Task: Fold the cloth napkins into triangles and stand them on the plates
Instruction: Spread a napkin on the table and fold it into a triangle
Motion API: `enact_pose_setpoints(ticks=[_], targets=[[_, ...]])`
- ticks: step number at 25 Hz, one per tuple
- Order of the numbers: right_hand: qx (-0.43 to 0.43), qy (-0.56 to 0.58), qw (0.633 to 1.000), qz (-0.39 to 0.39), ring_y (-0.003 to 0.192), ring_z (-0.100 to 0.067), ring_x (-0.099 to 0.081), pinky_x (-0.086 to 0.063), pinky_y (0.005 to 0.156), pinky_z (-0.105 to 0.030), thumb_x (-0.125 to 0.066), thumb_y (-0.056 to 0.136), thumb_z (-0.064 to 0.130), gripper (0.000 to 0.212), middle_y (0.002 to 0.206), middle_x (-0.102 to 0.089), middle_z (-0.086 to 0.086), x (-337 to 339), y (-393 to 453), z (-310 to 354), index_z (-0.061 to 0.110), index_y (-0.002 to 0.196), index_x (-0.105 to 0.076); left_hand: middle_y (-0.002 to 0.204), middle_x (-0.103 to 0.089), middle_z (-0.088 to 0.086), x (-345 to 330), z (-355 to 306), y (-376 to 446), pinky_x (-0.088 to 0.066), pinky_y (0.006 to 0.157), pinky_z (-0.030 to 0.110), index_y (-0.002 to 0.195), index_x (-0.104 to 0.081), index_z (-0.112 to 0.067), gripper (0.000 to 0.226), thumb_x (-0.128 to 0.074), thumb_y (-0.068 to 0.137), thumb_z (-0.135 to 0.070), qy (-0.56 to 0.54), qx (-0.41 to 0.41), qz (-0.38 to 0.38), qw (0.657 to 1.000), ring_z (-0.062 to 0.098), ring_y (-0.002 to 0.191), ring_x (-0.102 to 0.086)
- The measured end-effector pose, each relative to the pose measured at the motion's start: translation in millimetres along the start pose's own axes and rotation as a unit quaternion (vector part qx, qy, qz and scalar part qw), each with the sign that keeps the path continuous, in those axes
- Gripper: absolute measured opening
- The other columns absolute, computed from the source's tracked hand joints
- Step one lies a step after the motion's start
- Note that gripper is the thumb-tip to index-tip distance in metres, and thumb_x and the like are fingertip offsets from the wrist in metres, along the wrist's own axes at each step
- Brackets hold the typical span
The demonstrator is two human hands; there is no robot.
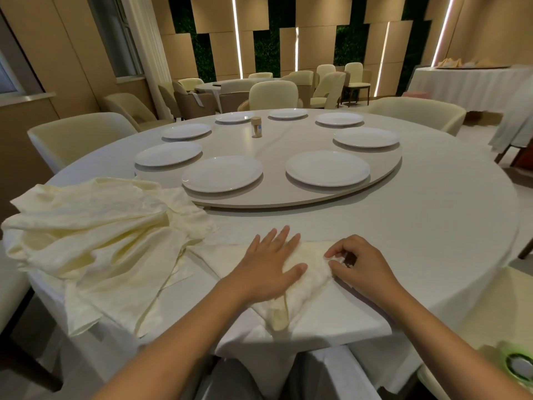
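A cream cloth napkin (310, 280) lies folded into a downward-pointing triangle at the table's front edge. My left hand (266, 267) presses flat on its left half with straight fingers. My right hand (357, 264) pinches the napkin's right corner between thumb and fingertips. A pile of loose cream napkins (95, 243) lies to the left on the table. Several white plates stand bare on the turntable, the two nearest being one plate (222, 173) on the left and another plate (327, 168) on the right.
The round turntable (288, 197) fills the table's middle, with a small wooden toothpick jar (256, 127) near its centre. Cream chairs ring the table (418, 226). Another chair (490, 327) stands close on my right. More tables stand behind.
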State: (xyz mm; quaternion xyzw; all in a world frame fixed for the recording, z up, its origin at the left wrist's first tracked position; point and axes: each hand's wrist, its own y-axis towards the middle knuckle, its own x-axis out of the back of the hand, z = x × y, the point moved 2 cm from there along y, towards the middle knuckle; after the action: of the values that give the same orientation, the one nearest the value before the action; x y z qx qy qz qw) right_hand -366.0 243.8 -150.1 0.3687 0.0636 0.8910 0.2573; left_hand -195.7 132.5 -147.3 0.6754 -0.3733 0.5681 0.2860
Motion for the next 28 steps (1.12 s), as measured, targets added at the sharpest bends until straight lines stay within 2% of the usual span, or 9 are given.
enact_pose_setpoints(ticks=[6, 8, 10, 12, 14, 16, 19, 25, 28], targets=[[-0.01, -0.039, 0.999, 0.016, 0.081, -0.007, -0.054, -0.041, 0.07, -0.008, -0.067, 0.082, 0.016, 0.013, 0.092, -0.054, 0.011, -3.9, 1.5, -0.8, 0.026, 0.09, -0.067, 0.159, 0.018, -0.008, -18.4, 4.0, 5.6, 0.012, 0.119, 0.042, 0.152, 0.008, -0.033, 0.07, -0.017, 0.094, -0.064, 0.083, 0.001, 0.019, 0.996, 0.015, 0.147, 0.016], [0.001, -0.153, 0.988, -0.022, 0.086, -0.009, -0.053, -0.04, 0.078, -0.016, -0.062, 0.084, 0.026, 0.014, 0.097, -0.057, 0.011, -4.7, 0.6, 1.3, 0.027, 0.096, -0.069, 0.159, 0.018, -0.008, -17.5, 3.2, 6.5, 0.012, 0.119, 0.043, 0.152, 0.009, -0.034, 0.071, -0.016, 0.093, -0.066, 0.088, 0.003, 0.023, 0.996, 0.016, 0.147, 0.016], [0.051, -0.263, 0.961, -0.066, 0.096, -0.016, -0.053, -0.036, 0.083, -0.028, -0.046, 0.086, 0.034, 0.032, 0.107, -0.063, 0.006, -8.3, 4.3, 11.4, 0.027, 0.104, -0.071, 0.159, 0.018, -0.009, -17.5, 2.1, 7.0, 0.012, 0.119, 0.043, 0.151, 0.009, -0.034, 0.072, -0.015, 0.092, -0.067, 0.094, 0.008, 0.025, 0.995, 0.016, 0.147, 0.015], [0.061, -0.268, 0.961, -0.017, 0.126, -0.02, -0.042, -0.031, 0.103, -0.034, -0.03, 0.094, 0.035, 0.045, 0.137, -0.052, 0.004, -17.1, 15.1, 23.6, 0.028, 0.129, -0.057, 0.159, 0.018, -0.01, -16.5, 0.1, 6.3, 0.013, 0.118, 0.043, 0.151, 0.009, -0.035, 0.071, -0.015, 0.092, -0.067, 0.094, 0.014, 0.023, 0.995, 0.016, 0.147, 0.015], [0.036, -0.257, 0.962, 0.08, 0.145, -0.015, -0.015, -0.01, 0.12, -0.033, -0.022, 0.102, 0.034, 0.047, 0.157, -0.023, 0.007, -32.9, 24.1, 24.1, 0.029, 0.148, -0.029, 0.159, 0.019, -0.01, -15.3, -1.1, 6.1, 0.014, 0.118, 0.043, 0.151, 0.009, -0.036, 0.071, -0.015, 0.092, -0.067, 0.092, 0.018, 0.021, 0.995, 0.016, 0.147, 0.017], [0.015, -0.288, 0.946, 0.145, 0.147, -0.012, -0.003, 0.001, 0.121, -0.034, -0.016, 0.103, 0.037, 0.05, 0.16, -0.008, 0.008, -44.6, 24.3, 17.8, 0.029, 0.152, -0.013, 0.158, 0.021, -0.01, -15.4, -1.6, 6.5, 0.014, 0.118, 0.044, 0.151, 0.01, -0.037, 0.071, -0.015, 0.092, -0.068, 0.096, 0.026, 0.027, 0.995, 0.016, 0.146, 0.019], [-0.002, -0.321, 0.929, 0.183, 0.147, -0.013, 0.008, 0.006, 0.12, -0.034, -0.01, 0.101, 0.044, 0.054, 0.16, 0.004, 0.008, -38.1, 16.8, 4.7, 0.029, 0.152, 0.0, 0.157, 0.023, -0.011, -16.5, -1.6, 8.3, 0.012, 0.118, 0.046, 0.15, 0.012, -0.037, 0.072, -0.014, 0.091, -0.069, 0.097, 0.034, 0.042, 0.994, 0.017, 0.145, 0.021], [-0.112, -0.357, 0.911, 0.175, 0.146, -0.019, 0.017, 0.008, 0.119, -0.038, -0.006, 0.09, 0.066, 0.078, 0.159, 0.016, -0.003, -8.0, 5.9, -20.1, 0.021, 0.151, 0.012, 0.158, 0.022, -0.01, -14.4, 0.3, 7.0, 0.01, 0.119, 0.046, 0.151, 0.011, -0.035, 0.072, -0.016, 0.092, -0.067, 0.087, 0.02, 0.053, 0.995, 0.017, 0.145, 0.021], [-0.122, -0.355, 0.911, 0.172, 0.146, -0.023, 0.018, 0.009, 0.119, -0.04, -0.008, 0.089, 0.069, 0.083, 0.159, 0.016, -0.008, -8.9, 5.0, -18.8, 0.019, 0.151, 0.013, 0.158, 0.021, -0.009, -16.6, 3.2, 7.7, 0.01, 0.119, 0.046, 0.151, 0.01, -0.034, 0.073, -0.015, 0.092, -0.068, 0.097, 0.014, 0.043, 0.994, 0.017, 0.146, 0.019]])
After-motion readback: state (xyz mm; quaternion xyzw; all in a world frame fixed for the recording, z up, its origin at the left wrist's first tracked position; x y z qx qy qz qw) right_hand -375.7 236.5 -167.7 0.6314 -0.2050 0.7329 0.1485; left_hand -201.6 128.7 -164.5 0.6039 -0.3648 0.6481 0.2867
